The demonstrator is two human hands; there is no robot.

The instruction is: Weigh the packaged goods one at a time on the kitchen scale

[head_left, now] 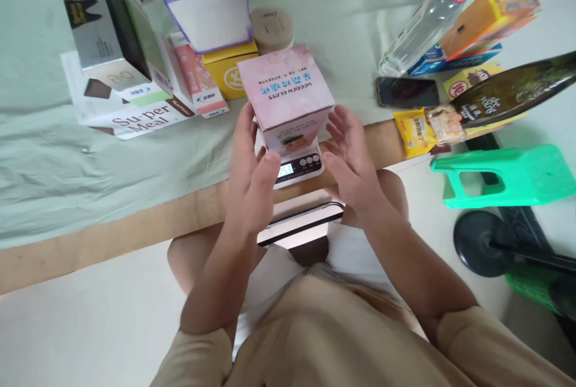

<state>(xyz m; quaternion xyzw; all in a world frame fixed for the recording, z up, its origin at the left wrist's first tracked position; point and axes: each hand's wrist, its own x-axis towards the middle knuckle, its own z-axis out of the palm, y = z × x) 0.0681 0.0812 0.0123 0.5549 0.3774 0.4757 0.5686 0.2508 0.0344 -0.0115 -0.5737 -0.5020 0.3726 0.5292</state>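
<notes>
A pink cardboard box (285, 84) lettered "WOODEN GLASS" sits on a small white kitchen scale (310, 165) near the table's front edge. The scale's lit display reads about 253, though its digits are small. My left hand (252, 174) is beside the box's left side, fingers stretched out and thumb near the display; whether its fingertips touch the box I cannot tell. On the other side, my right hand (353, 162) has its fingers apart and curved slightly, just off the box's right side. Neither hand is wrapped around anything.
Behind the box stand a purple-and-white pack (207, 9), a yellow box (229, 72) and a round tub (272, 30). Leftward are "Su-per Meal" (139, 120) and "RIO" (96, 33) boxes. Rightward lie a phone (407, 92), clear bottle (418, 33), dark bottle (517, 90) and green stool (531, 174).
</notes>
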